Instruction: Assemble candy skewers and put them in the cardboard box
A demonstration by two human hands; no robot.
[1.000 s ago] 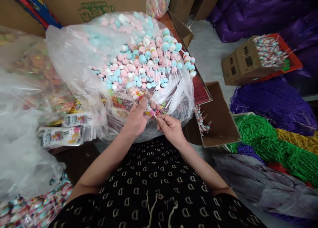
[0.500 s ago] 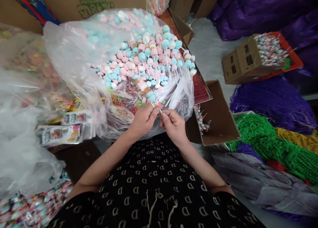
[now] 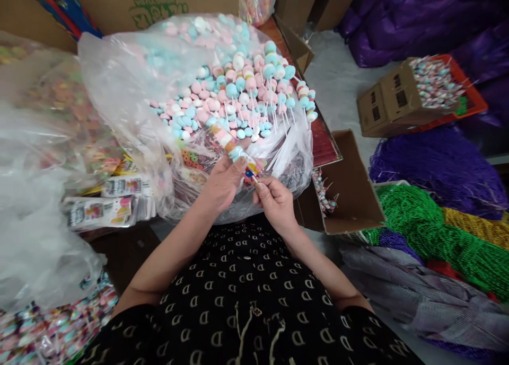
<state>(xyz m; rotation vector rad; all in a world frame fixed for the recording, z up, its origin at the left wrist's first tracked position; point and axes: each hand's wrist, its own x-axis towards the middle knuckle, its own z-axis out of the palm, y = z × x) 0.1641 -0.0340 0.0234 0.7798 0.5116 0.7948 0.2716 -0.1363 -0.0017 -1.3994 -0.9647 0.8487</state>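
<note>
A candy skewer (image 3: 226, 140) in a clear wrapper slants up and to the left in front of me, with pink, white, blue and amber pieces on it. My left hand (image 3: 223, 184) is closed round its lower part, thumb on the wrapper near the blue piece. The wrapper's printed end, in blue, yellow and red, shows between my hands. At the lower end my right hand (image 3: 276, 202) pinches the white stick (image 3: 255, 179) between thumb and forefinger. Beyond lie loose pastel candies (image 3: 199, 108), several unwrapped candy skewers (image 3: 272, 71) and bare white sticks (image 3: 281, 152).
A large clear plastic bag (image 3: 109, 73) spreads under the candies on the red-brown table (image 3: 324, 137). Printed wrappers (image 3: 99, 212) are stacked at left. An open carton (image 3: 353, 190) stands at right, near green bead strings (image 3: 421, 211). Another carton (image 3: 392, 103) holds many wrapped skewers.
My left hand has slid up the skewer toward the candy pieces, uncovering the wrapper's printed end. My right hand keeps its pinch on the stick. The view has shifted slightly.
</note>
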